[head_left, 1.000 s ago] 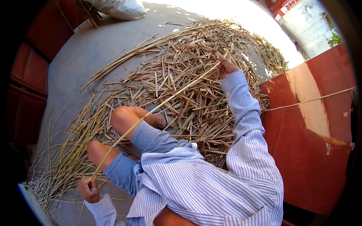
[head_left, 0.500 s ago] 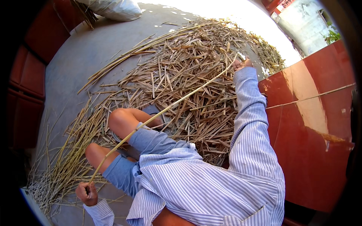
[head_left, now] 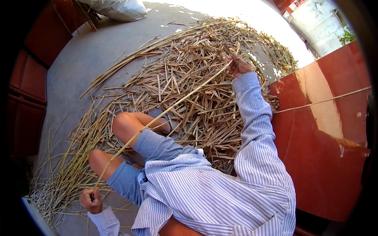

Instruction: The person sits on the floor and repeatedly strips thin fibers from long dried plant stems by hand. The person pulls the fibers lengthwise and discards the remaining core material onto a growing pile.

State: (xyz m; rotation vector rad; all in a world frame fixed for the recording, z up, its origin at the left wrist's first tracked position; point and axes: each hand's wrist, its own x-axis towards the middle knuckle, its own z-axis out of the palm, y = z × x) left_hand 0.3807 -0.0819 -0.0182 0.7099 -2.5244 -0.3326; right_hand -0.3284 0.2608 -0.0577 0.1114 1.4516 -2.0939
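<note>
A long, pale yellow-green plant stalk (head_left: 171, 108) stretches slantwise across my lap, from lower left to upper right. Its lower end is gripped in the closed fist of my left hand (head_left: 91, 200), out beside my left knee. My right hand (head_left: 238, 65) pinches the stalk close to its far end, with the arm reaching forward over a broad heap of dry brown leaf sheaths (head_left: 197, 70). A short tip pokes out beyond the right fingers. Stripped stalks (head_left: 73, 169) lie in a loose pile on the floor at my left.
More long stalks (head_left: 126, 65) lie along the heap's far left side. Red glossy panels (head_left: 323, 129) stand close on my right, and dark red furniture (head_left: 29, 74) lines the left. A whitish sack (head_left: 120, 10) rests at the back left on the grey floor (head_left: 78, 74).
My right hand has moved a little left and back toward me, and the stalk's far end has shifted with it. The left hand has barely moved and keeps its grip.
</note>
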